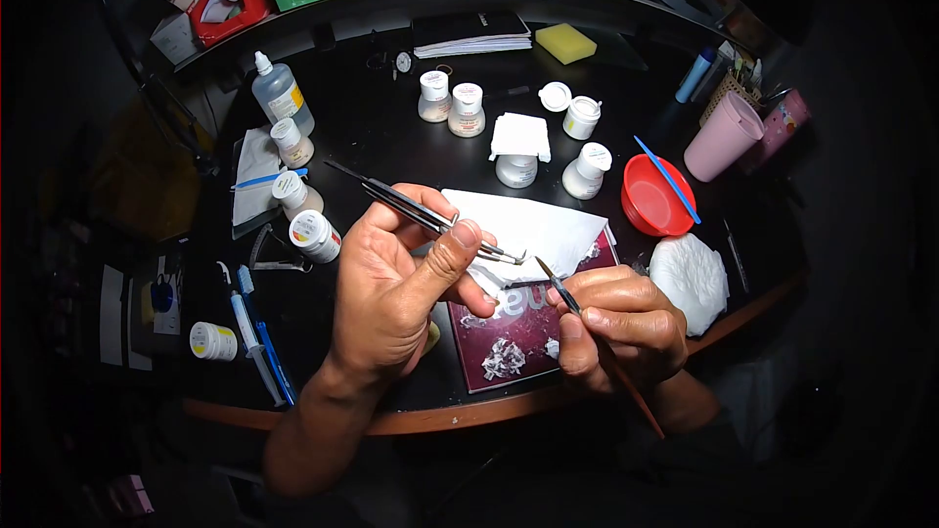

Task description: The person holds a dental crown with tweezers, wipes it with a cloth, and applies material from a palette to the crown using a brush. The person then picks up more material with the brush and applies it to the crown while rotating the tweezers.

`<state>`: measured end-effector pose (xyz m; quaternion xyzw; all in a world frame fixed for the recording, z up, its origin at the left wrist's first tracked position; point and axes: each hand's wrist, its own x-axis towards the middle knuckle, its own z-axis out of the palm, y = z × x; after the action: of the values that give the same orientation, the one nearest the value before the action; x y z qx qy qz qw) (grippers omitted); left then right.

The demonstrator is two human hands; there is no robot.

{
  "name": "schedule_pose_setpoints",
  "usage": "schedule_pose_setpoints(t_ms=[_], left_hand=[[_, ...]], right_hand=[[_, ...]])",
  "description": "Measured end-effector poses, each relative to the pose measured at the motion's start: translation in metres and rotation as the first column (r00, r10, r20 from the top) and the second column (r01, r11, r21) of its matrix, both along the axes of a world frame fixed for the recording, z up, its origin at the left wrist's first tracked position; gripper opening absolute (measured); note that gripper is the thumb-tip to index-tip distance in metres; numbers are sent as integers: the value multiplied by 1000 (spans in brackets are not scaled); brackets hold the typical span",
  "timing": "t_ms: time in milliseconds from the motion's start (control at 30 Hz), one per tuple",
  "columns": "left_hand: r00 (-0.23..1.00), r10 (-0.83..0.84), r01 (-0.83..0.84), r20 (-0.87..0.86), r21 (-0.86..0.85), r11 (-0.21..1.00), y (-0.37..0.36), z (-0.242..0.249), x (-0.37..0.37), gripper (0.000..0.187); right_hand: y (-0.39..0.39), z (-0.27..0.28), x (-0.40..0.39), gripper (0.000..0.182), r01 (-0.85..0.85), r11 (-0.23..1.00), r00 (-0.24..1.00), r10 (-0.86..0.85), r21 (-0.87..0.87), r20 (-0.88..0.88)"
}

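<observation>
My left hand is closed around dark metal tweezers, their tips pointing right. A tiny pale piece shows at those tips, too small to name. In my right hand a fine paintbrush is pinched, its dark pointed bristles just short of the piece. Beneath both hands lies a folded white tissue, partly covering a maroon booklet. Crumpled white scraps sit on the booklet's lower part.
Right of my hands are a red bowl with a blue stick across it and a white pad. White-capped jars stand behind, with others left beside a clear bottle. A pink cup and yellow sponge sit farther back.
</observation>
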<state>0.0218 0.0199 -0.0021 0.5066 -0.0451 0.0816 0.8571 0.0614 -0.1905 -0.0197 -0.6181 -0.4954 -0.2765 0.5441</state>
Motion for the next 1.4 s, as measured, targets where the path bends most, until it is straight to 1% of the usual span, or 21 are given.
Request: schedule_pose_setpoints(t_ms=[300, 800, 900, 1000, 1100, 1400], left_hand=[[999, 28, -27, -22, 11, 1000, 0, 1, -1, 23], [999, 33, -33, -25, -1, 999, 0, 2, -1, 22], [999, 31, -31, -27, -3, 1000, 1, 2, -1, 22], [1000, 22, -23, -21, -31, 999, 0, 1, -1, 22], [1000, 24, -24, -16, -19, 1000, 1, 1, -1, 23], [999, 42, -42, -14, -2, 999, 1, 2, 0, 24]], right_hand=[[3, 2, 2, 29, 40, 999, 999, -39, -9, 19], [5, 2, 3, 28, 21, 1000, 1000, -20, -4, 18], [0, 5, 4, 34, 0, 996, 998, 6, -89, 67], [1, 4, 5, 34, 2, 997, 997, 4, -77, 72], [4, 1, 4, 30, 26, 1000, 999, -26, -12, 33], [4, 3, 3, 32, 25, 999, 999, -24, -21, 37]])
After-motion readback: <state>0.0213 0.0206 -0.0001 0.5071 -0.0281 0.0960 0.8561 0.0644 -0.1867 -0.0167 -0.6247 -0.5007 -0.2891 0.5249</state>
